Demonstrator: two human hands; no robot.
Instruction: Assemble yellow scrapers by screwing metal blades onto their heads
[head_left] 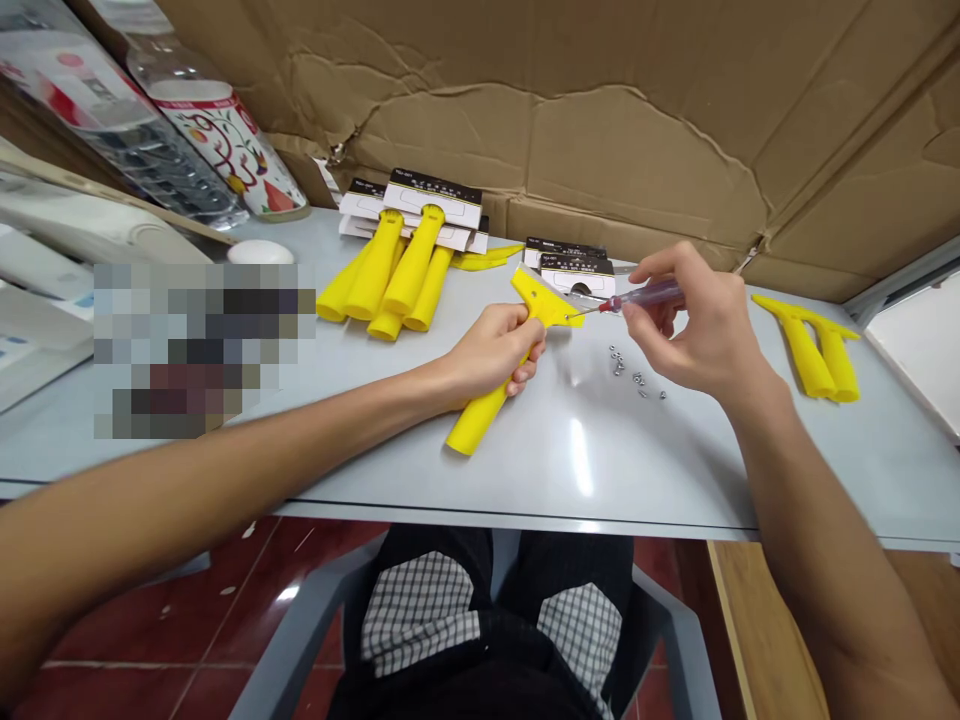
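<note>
My left hand [491, 352] grips a yellow plastic scraper [480, 415] by its handle, with the wide head pointing up and to the right. My right hand [697, 325] pinches a small screwdriver [649, 297] with a translucent purple handle and a red collar. Its thin metal tip reaches the scraper's head. Several small metal screws [630, 370] lie loose on the table below the screwdriver. Behind my left hand lies a group of yellow scraper handles [397, 270] with black-and-white card packaging. Another yellow scraper [814, 345] lies to the right of my right hand.
A pale grey table [585, 470] runs across the view, backed by a creased cardboard sheet [570, 130]. More carded packs [568, 272] stand behind the screwdriver. Plastic bottles [225, 150] and white items crowd the left side. A pixelated patch [195, 350] hides part of the table.
</note>
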